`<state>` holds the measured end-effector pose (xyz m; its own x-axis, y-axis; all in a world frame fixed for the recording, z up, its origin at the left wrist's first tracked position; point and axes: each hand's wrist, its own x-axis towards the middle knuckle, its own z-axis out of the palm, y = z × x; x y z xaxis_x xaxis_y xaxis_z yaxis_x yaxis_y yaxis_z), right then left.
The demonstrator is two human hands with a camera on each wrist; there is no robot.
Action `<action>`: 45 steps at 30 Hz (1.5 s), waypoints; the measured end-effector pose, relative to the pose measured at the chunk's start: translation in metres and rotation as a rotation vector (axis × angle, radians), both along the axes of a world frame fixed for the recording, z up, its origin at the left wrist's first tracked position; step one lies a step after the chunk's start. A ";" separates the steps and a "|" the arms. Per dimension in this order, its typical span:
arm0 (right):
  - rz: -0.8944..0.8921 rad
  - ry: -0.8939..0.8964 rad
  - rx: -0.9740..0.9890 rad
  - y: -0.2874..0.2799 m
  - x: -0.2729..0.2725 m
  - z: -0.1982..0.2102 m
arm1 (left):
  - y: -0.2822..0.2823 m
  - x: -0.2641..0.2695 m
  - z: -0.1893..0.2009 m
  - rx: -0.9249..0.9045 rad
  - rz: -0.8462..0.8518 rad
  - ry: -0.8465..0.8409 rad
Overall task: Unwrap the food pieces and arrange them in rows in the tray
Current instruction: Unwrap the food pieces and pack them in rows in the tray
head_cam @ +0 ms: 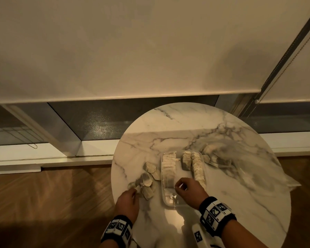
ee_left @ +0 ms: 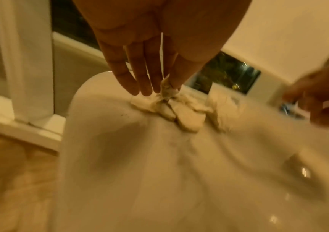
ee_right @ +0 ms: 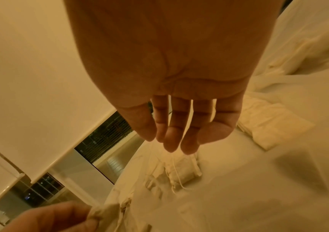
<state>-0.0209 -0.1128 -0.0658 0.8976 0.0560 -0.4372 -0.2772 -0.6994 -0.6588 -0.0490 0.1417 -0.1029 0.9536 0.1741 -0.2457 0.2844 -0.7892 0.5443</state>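
The left hand [head_cam: 128,199] pinched a wrapped piece [ee_left: 166,89] at the near edge of the loose pile [head_cam: 148,179] on the worktop [head_cam: 240,185]. The right hand [head_cam: 188,189], loosely curled and seemingly empty, hovered over the tray [head_cam: 168,199], which lay just right of the pile, its rows [head_cam: 197,165] running away from the person.

Round marble-patterned bench [head_cam: 231,176] standing on wood floor [head_cam: 48,197], grey veins running across top. Cream roller blind [head_cam: 132,51] hanging behind, covering most of window; dark glass strip [head_cam: 106,120] showing below hem. White sill [head_cam: 34,154] running along wall base. Bead chain [head_cam: 284,56] hanging at right. Warm dim light casting soft shadows.
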 end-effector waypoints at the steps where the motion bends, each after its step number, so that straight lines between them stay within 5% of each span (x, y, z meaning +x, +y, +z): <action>1: -0.004 -0.007 0.009 0.000 -0.001 0.001 | -0.001 0.001 0.006 -0.080 0.064 -0.017; 9: -0.131 0.078 0.382 0.019 0.004 0.015 | -0.024 0.014 0.041 -0.959 0.314 0.079; 13: -0.210 0.172 0.630 0.030 0.005 0.025 | -0.044 0.013 0.055 -1.110 0.281 0.126; 19: -0.294 0.142 0.695 0.027 0.000 0.023 | -0.055 0.011 0.053 -1.086 0.280 0.073; 25: -0.163 0.214 0.581 0.014 -0.007 0.023 | -0.069 0.016 0.054 -0.899 0.181 -0.027; 36: -0.303 -0.020 0.612 -0.024 0.005 0.028 | -0.117 0.010 0.056 -0.847 0.060 0.150; 45: -0.373 0.050 0.721 -0.035 0.007 0.025 | -0.127 0.014 0.051 -0.807 0.084 0.130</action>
